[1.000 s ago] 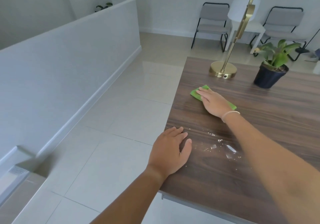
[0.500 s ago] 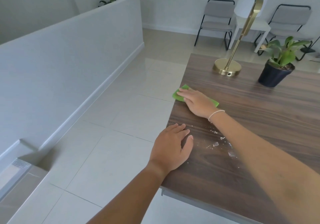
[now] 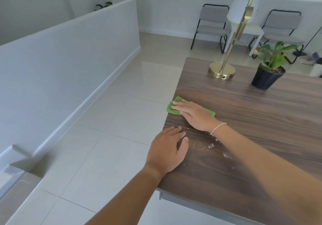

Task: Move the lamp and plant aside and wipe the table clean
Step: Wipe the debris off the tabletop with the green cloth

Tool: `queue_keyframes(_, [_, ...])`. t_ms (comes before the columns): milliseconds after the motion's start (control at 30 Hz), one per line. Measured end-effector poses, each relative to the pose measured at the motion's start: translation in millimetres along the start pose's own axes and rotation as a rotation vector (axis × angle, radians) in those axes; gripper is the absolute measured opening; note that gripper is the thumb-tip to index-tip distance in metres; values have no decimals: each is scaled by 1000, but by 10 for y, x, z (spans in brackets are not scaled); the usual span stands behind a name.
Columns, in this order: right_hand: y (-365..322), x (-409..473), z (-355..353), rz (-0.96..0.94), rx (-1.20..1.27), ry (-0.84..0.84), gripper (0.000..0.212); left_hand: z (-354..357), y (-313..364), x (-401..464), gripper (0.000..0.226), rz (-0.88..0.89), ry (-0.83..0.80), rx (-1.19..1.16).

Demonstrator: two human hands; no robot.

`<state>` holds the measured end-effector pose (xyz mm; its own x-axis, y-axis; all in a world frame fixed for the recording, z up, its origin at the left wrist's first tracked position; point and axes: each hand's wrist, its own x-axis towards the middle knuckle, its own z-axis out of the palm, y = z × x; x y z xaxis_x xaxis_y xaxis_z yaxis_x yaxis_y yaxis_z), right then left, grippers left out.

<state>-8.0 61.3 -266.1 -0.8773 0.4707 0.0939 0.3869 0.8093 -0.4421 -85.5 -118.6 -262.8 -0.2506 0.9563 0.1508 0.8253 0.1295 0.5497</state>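
Right hand point(image 3: 195, 116) flat, fingers together, pressing green cloth point(image 3: 171, 109) at table point(image 3: 261, 129) left edge. Left hand point(image 3: 168, 152) palm-down, fingers loosely apart, gripping nothing. White crumbs point(image 3: 211, 145) between wrists. Brass lamp point(image 3: 222, 70) at 12 o'clock, potted plant point(image 3: 269, 68) at 1.

Open tabletop point(image 3: 244, 120) short of lamp point(image 3: 221, 70), plant point(image 3: 268, 68).

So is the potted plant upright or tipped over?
Upright: the plant stands on its pot's base on the table, leaves pointing upward.
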Motion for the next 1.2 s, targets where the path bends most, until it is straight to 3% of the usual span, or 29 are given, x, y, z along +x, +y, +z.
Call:
queue_keyframes(167, [463, -70, -326, 300, -58, 79, 43, -17, -12, -1, 67, 2, 25, -34])
queue_keyframes(367, [216, -802, -246, 181, -14, 27, 42, -19, -17, 3, 52, 5, 10, -10])
queue_keyframes(467, [596, -1313, -509, 406, -49, 145, 41, -8, -30, 5, 40, -7, 12, -14])
queue_keyframes(533, [758, -1570, -623, 575, -76, 226, 42, -4, -23, -2, 45, -5, 16, -17])
queue_keyframes(633, [636, -1675, -569, 694, -84, 270, 43, 9, -2, -13, 45, -9, 16, -27])
queue_keyframes(833, [-167, -1438, -80, 527, -148, 225, 46, -27, -15, -17, 34, 5, 43, -20])
queue_keyframes(933, [-237, -1528, -230, 565, 196, 213, 45, -39, -3, -34, 35, 3, 22, -17])
queue_keyframes(1000, [-136, -1738, -472, 611, 398, 330, 44, -59, 42, -36, 35, -6, 24, -25])
queue_keyframes(1067, [58, -2022, -696, 702, 319, 436, 43, -74, 140, 8, 36, -8, 25, -45])
queue_keyframes(1200, [417, -2537, -759, 889, -7, 264, 46, 44, 564, 126, 39, 34, 32, -77])
